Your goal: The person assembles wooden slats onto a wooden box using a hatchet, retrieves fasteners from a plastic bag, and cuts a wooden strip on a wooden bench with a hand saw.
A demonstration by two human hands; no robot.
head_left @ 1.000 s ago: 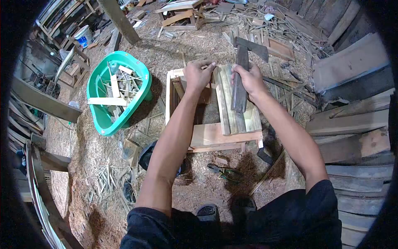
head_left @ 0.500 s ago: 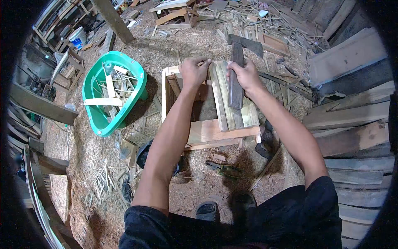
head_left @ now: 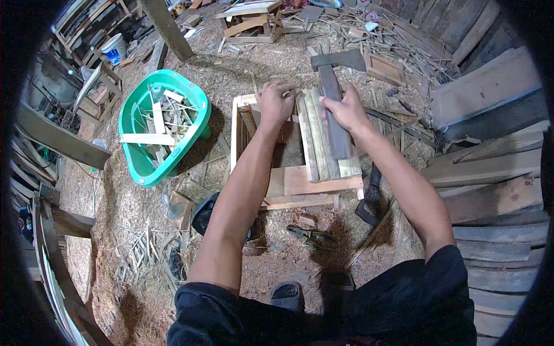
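In my right hand (head_left: 348,109) is a hatchet (head_left: 339,141), gripped by its thick wooden handle. Its dark metal head points away from me, over the far end of a wooden frame (head_left: 288,180). Several pale wooden slats (head_left: 314,138) lie side by side across the frame's right part. My left hand (head_left: 277,104) rests at the far edge beside the leftmost slat, thumb and fingers pinched together. Whatever they hold is too small to make out. Left of the slats, the inside of the frame shows as a dark gap.
A green plastic tub (head_left: 128,151) of wood scraps stands to the left. Pliers (head_left: 311,235) lie on the sawdust-covered floor near my feet. A small wooden stand (head_left: 249,39) is at the back. Boards (head_left: 490,155) are stacked along the right, and a post (head_left: 166,29) rises at the upper left.
The hatchet has tilted, with its handle's lower end swung right and its head shifted slightly left. My left hand stays at the slat's far end. The whole view has shifted slightly.
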